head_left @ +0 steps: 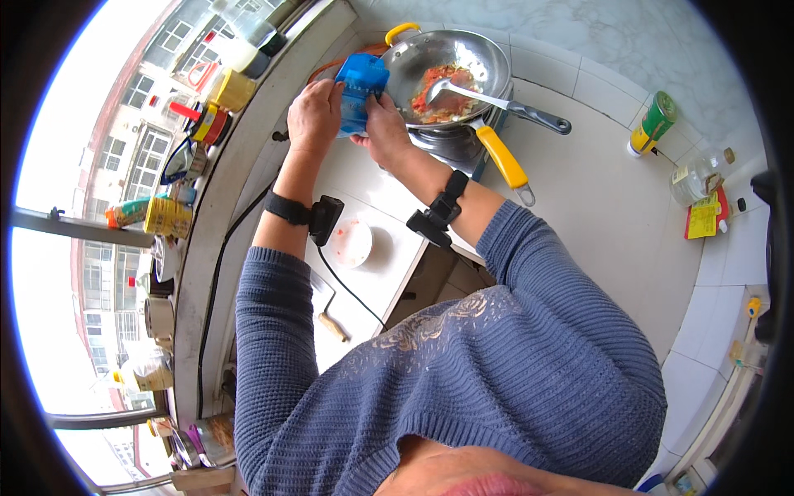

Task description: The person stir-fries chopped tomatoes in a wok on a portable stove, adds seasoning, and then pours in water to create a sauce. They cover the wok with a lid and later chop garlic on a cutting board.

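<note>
Both hands hold a blue plastic packet (361, 87) upright at the left rim of a steel wok (490, 53). My left hand (315, 115) pinches the packet's left edge. My right hand (388, 127) grips its right side, thumb on the front. Inside the wok lies a chopped red and pale food mix (443, 93). A metal ladle (477, 96) rests in that food, its dark handle reaching over the wok's right rim. The wok has yellow handles and sits on a stove (446, 142). What the packet contains cannot be seen.
Nearer on the white counter (397, 204) are a white bowl (351, 243) with red bits and a wooden-handled utensil (332, 325), partly hidden. Jars and bottles line the window sill (229, 186) at left. At right stand a green canister (652, 124), a clear bottle (695, 180) and a yellow-red pouch (707, 217).
</note>
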Tool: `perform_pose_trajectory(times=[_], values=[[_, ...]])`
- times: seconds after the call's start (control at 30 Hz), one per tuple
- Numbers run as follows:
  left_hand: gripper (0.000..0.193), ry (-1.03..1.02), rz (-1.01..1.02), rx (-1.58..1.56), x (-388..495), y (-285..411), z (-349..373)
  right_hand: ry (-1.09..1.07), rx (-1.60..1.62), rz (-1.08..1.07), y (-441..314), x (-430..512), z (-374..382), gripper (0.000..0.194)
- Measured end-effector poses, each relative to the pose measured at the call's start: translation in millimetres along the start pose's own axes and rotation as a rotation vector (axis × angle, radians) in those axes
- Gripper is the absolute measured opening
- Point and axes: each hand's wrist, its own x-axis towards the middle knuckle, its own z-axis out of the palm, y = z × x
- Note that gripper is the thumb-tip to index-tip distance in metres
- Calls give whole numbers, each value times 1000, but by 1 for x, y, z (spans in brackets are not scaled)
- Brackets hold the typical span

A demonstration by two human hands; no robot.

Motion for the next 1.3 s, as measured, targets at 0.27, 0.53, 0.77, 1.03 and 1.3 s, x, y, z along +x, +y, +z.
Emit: perform_pose_trajectory(times=[0.27,0.53,0.77,1.03,1.3], values=[[30,-68,39,34,39,-1,36,67,160,98,-3,56,-13,23],[27,-111,-2,44,45,-11,58,-4,152,65,-5,72,-28,24],[27,-93,-16,37,36,-12,55,28,81,101,-5,67,-27,25],[31,-83,20,26,24,-6,49,7,115,98,6,63,-33,23],[29,-76,17,33,19,-1,45,1,147,104,9,55,-34,23]])
